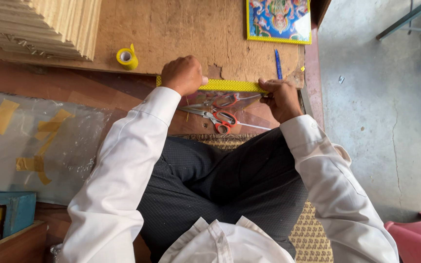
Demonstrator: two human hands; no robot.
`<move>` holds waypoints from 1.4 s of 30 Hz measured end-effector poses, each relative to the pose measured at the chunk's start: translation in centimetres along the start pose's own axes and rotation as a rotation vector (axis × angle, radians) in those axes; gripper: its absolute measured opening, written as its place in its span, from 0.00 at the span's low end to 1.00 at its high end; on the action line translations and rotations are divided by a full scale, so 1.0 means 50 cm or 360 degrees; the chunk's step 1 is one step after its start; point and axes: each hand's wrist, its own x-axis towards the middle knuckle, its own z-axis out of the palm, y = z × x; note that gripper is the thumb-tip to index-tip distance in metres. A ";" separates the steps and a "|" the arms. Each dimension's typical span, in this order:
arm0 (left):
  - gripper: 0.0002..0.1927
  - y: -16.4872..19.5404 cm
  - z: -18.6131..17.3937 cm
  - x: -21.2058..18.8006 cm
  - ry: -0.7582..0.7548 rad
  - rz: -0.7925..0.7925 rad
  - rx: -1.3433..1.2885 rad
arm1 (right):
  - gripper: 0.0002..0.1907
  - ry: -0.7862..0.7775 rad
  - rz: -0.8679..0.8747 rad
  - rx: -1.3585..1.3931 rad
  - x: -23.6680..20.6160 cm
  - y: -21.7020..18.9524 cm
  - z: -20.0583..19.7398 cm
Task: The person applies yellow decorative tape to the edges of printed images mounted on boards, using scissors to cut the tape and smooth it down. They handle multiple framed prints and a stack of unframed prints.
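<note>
On the brown board: a long yellow strip with tiny dots (230, 85) lies flat, running from side to side along the near edge of the worn brown wooden board (181, 34).
Left hand: the left hand (183, 75) is curled into a loose fist and presses down on the left end of the yellow strip.
Right hand: the right hand (282, 98) is bent, and its fingers pinch the right end of the strip.
Scissors: two pairs of scissors with orange-red handles (219, 111) lie just below the strip, between the two hands, on a clear plastic sheet.
Tape: a small roll of yellow tape (127, 57) sits on the board, up and to the left of the left hand.
Pen: a thin blue pen (277, 64) lies on the board just above the right hand.
Picture: a bright picture in a yellow frame (278, 20) rests at the far right part of the board.
Sticks: a stack of pale wooden strips (40, 24) is piled at the far left.
Plastic: a big clear plastic sheet with bits of yellow tape (30, 141) lies beside the left arm.
</note>
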 end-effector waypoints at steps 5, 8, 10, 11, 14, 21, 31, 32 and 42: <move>0.17 0.008 -0.010 -0.015 0.0059 -0.0026 0.0018 | 0.25 0.0476 -0.0807 -0.0654 -0.063 0.025 0.066; 0.19 0.007 -0.007 -0.010 0.0057 -0.0061 0.0031 | 0.33 0.0546 -0.2028 -0.1916 -0.130 0.057 0.132; 0.18 0.005 -0.001 0.001 0.0016 -0.0059 0.0022 | 0.33 -0.0036 -0.1879 -0.2183 -0.161 0.083 0.188; 0.19 0.004 0.003 0.006 0.0048 -0.0037 0.0020 | 0.33 -0.0026 -0.1912 -0.2213 -0.169 0.087 0.205; 0.18 -0.009 0.010 0.022 0.0126 0.0011 -0.0018 | 0.35 -0.0030 -0.1997 -0.2246 -0.169 0.083 0.236; 0.29 -0.096 -0.034 0.041 0.0504 0.0422 -0.0367 | 0.35 -0.0067 -0.1965 -0.2232 -0.158 0.082 0.246; 0.15 -0.208 0.002 -0.143 0.0415 0.0182 -0.1708 | 0.36 -0.0023 -0.1999 -0.2113 -0.155 0.086 0.261; 0.12 -0.202 0.012 -0.137 0.0466 0.0115 -0.1697 | 0.36 -0.0022 -0.1951 -0.2145 -0.156 0.088 0.261; 0.08 -0.157 0.038 -0.104 0.0840 -0.0417 -0.2002 | 0.34 -0.0003 -0.1966 -0.2181 -0.151 0.104 0.268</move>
